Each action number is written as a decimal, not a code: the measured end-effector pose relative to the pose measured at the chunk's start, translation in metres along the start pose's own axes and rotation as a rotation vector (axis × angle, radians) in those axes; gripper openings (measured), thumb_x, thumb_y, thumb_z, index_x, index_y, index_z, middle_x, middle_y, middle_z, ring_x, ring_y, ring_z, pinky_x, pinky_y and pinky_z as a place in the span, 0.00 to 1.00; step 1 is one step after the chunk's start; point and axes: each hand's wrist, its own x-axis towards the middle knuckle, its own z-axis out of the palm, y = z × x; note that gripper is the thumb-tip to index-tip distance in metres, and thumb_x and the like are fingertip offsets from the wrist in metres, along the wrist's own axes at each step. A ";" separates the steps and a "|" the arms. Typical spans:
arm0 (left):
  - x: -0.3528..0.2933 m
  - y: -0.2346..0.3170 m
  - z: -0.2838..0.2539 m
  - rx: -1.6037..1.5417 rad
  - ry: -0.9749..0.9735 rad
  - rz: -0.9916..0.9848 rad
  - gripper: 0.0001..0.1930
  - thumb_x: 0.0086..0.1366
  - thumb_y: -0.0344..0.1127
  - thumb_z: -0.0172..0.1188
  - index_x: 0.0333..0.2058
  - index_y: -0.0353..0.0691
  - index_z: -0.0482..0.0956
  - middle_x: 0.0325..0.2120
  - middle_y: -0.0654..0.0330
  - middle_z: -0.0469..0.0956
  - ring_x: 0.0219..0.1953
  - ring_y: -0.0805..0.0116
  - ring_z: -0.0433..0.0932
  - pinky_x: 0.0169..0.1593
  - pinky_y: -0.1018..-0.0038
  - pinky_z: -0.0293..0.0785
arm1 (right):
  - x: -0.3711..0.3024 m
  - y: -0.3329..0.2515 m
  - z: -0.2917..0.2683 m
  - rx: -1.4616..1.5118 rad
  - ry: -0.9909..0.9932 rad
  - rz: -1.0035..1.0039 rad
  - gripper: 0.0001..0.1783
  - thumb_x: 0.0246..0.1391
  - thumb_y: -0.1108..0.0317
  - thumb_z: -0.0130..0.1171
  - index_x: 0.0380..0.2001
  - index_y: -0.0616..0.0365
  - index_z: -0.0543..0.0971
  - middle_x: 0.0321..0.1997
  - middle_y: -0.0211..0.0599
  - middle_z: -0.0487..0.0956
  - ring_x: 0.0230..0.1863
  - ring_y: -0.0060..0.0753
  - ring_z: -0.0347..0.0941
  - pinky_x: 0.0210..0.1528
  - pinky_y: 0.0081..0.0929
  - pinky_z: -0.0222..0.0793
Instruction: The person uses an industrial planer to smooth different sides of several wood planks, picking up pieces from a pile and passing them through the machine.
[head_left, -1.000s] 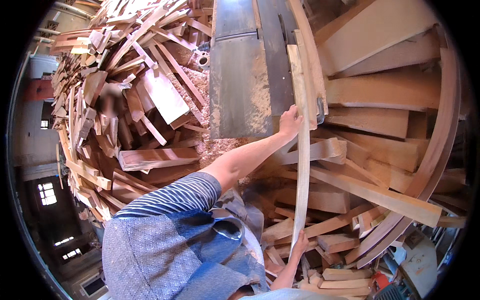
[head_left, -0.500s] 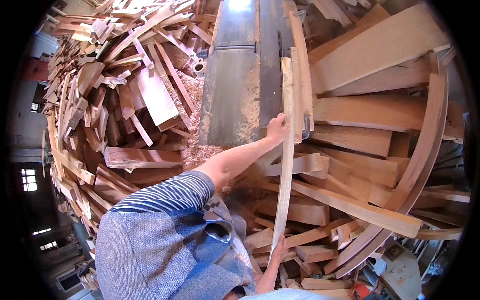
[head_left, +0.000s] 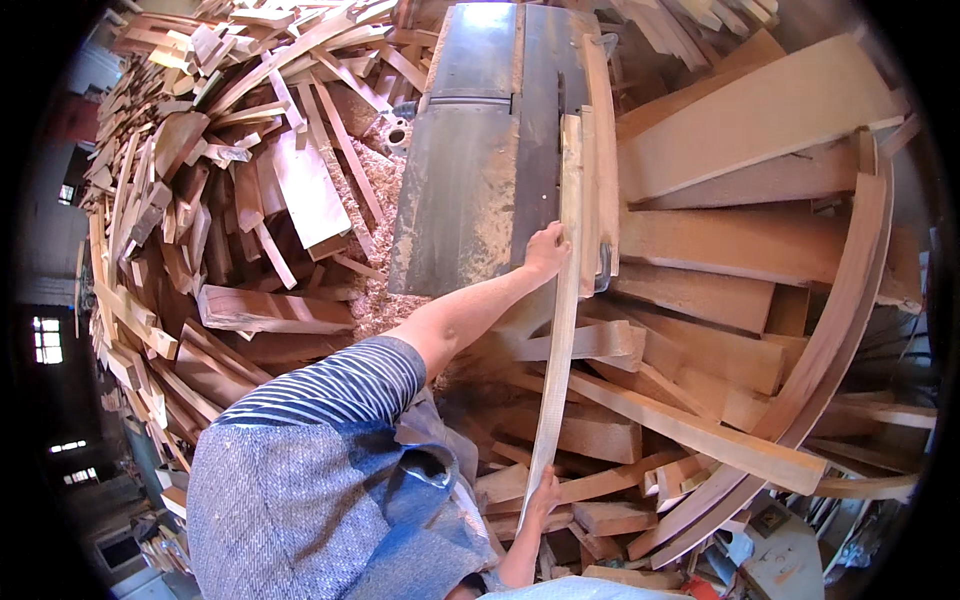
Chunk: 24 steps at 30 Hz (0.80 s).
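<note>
A long, narrow wooden strip (head_left: 560,340) stretches from the jointer's metal table (head_left: 455,195) back toward me, its far part lying along the wooden fence (head_left: 598,170). My left hand (head_left: 547,250), at the end of an arm in a striped sleeve, is closed on the strip's left side near the table's front edge. Closer to me, my right hand (head_left: 541,497) grips the strip's near end, with the fingers on its right side. Sawdust lies on the metal table around a dark cross slot.
A large heap of offcuts (head_left: 230,190) rises on the left, with wood shavings (head_left: 375,215) beside the machine. Thick boards (head_left: 740,240) are stacked on the right, near a long curved wooden piece (head_left: 840,300). A loose beam (head_left: 700,425) juts out at lower right.
The strip and my left hand have slid slightly forward along the fence. Both hands keep their hold. The whole view has shifted a little.
</note>
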 end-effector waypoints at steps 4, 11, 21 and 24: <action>0.009 -0.001 -0.002 0.000 0.015 0.022 0.10 0.58 0.34 0.63 0.37 0.37 0.78 0.36 0.51 0.78 0.41 0.45 0.79 0.46 0.53 0.74 | 0.000 -0.012 0.002 0.070 -0.006 -0.015 0.35 0.65 0.43 0.53 0.36 0.73 0.82 0.31 0.58 0.82 0.34 0.49 0.76 0.41 0.46 0.69; 0.025 -0.001 -0.002 -0.002 0.028 0.055 0.10 0.58 0.33 0.61 0.38 0.37 0.78 0.41 0.51 0.78 0.43 0.45 0.77 0.49 0.53 0.73 | 0.012 -0.014 0.011 0.086 -0.002 -0.020 0.37 0.64 0.39 0.52 0.35 0.72 0.81 0.32 0.58 0.82 0.36 0.49 0.76 0.42 0.46 0.69; 0.033 0.003 -0.004 -0.102 0.001 0.045 0.14 0.58 0.32 0.60 0.44 0.37 0.79 0.51 0.51 0.77 0.45 0.45 0.76 0.53 0.54 0.72 | 0.007 -0.061 0.007 0.156 -0.039 0.073 0.36 0.65 0.41 0.53 0.43 0.74 0.81 0.40 0.50 0.83 0.41 0.40 0.76 0.48 0.39 0.70; 0.040 0.001 -0.005 -0.068 0.008 0.062 0.13 0.58 0.31 0.60 0.42 0.36 0.78 0.52 0.51 0.77 0.46 0.44 0.76 0.54 0.53 0.72 | 0.013 -0.058 0.009 0.200 -0.062 0.091 0.37 0.66 0.42 0.53 0.48 0.75 0.79 0.45 0.46 0.82 0.44 0.36 0.76 0.50 0.36 0.70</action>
